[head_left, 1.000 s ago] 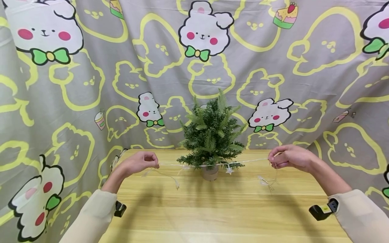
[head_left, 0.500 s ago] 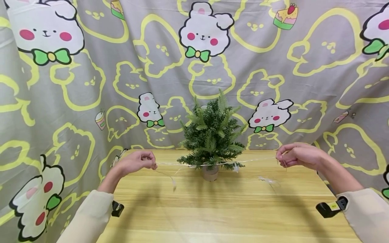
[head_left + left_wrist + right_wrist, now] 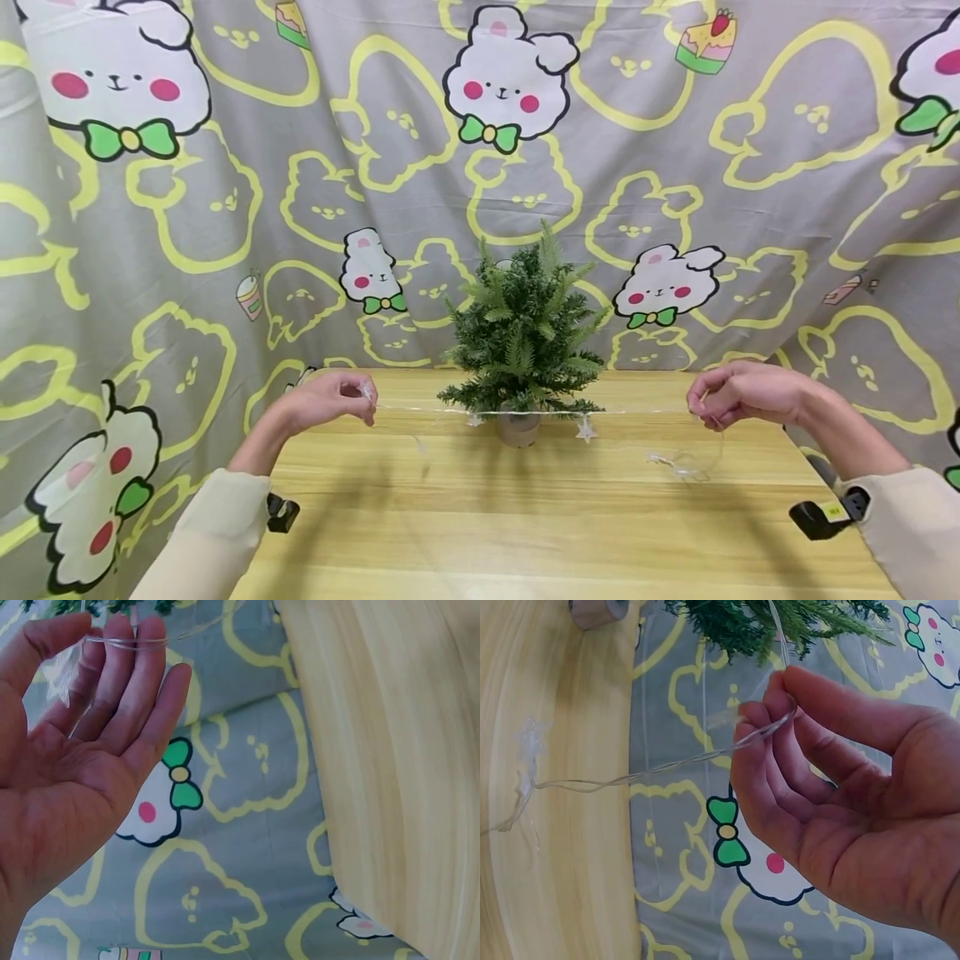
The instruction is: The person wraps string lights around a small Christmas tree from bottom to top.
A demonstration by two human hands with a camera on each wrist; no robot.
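"String lights (image 3: 525, 412) are what we hold, stretched almost level between our left hand (image 3: 322, 400) and our right hand (image 3: 757, 396). What sits nearest to us?"

"Our cream sleeves (image 3: 202, 533), with a black wrist camera (image 3: 282, 512) at each cuff. On the right one we spot a yellow label (image 3: 832, 510), though its marks are too small for us to read."

"And how do our fingers lie?"

"On the left, thumb and forefinger pinch the clear cord (image 3: 727, 751), and the other fingers reach out loosely with a strand running across them. On the right, thumb and forefinger meet on the cord, and the rest curl in beside them."

"We notice two clear stars (image 3: 586, 428) dangling between the hands, and a see-through tangle (image 3: 678, 467) below the right one. Does that tangle touch the table (image 3: 480, 533)?"

"We cannot tell. We do see pale yellow wood grain under it all, and toward the far edge a small green tree (image 3: 525, 325) upright in a brownish pot (image 3: 519, 429), with the cord crossing in front."

"And farthest off?"

"A grey curtain (image 3: 645, 158), printed with yellow outlines, white rabbits in green bows and strawberry-topped cake slices."
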